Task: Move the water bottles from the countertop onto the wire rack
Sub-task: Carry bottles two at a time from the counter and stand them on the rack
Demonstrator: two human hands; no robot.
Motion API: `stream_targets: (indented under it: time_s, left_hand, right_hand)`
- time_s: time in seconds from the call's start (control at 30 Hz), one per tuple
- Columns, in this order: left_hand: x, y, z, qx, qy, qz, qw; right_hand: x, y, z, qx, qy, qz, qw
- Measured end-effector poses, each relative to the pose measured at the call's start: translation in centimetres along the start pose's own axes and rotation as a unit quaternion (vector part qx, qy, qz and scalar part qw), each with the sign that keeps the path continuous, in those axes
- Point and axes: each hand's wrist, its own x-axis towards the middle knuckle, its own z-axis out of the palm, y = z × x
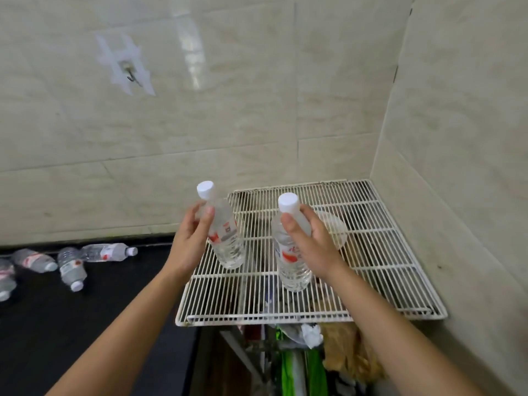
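Labels: left bottle [227, 241] and right bottle [291, 261] each carry a white wrap with a red patch; the print is too blurred to read. Both have white caps and clear contents.
Left hand [190, 238]: thumb and fingers pinch the left bottle at the shoulder, just under the cap.
Right hand [311, 241]: thumb in front, fingers curled behind the right bottle's neck, just under the cap.
Left bottle, position: tilted, cap toward upper left, base above the left part of the rack [385, 252], clear of the wires.
Right bottle, position: upright, base at the rack's front-centre wires; contact cannot be told.
Counter bottles [107, 252]: four lie on their sides at far left, same red and white wraps, well apart from the rack.
Surface: counter [85, 324] is dark and glossy; the white wire rack sits in the corner at its right end.
Room: wall [200, 124] of pale beige marbled tiles, two walls meeting behind the rack.
Hook [130, 71]: small metal hook on a clear adhesive patch, high on the back wall.
Dish [337, 227]: pale, round, behind the right hand; on or under the wires cannot be told.
Clutter [288, 364]: green packets and crumpled bags below the rack's front edge.
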Motion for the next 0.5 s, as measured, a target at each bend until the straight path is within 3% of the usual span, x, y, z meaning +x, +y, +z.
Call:
stream_targets:
  time_s: [0.17,0.37,0.5]
  left_hand:
    - [2.2,0.7,-1.4,-0.003,-0.027,0.0,1.0]
    - [4.9,1.8,-2.8,0.024,-0.112,0.018,0.993]
    - [8.0,2.7,-3.5,0.016,-0.081,-0.001,0.997]
  right_hand:
    - [1.4,-2.5,-0.2,-0.047,0.026,0.061,0.997]
    - [2.7,-4.8,0.3,-0.19,0.002,0.038,0.981]
    - [5.0,-6.1,0.0,-0.305,0.029,0.036,0.951]
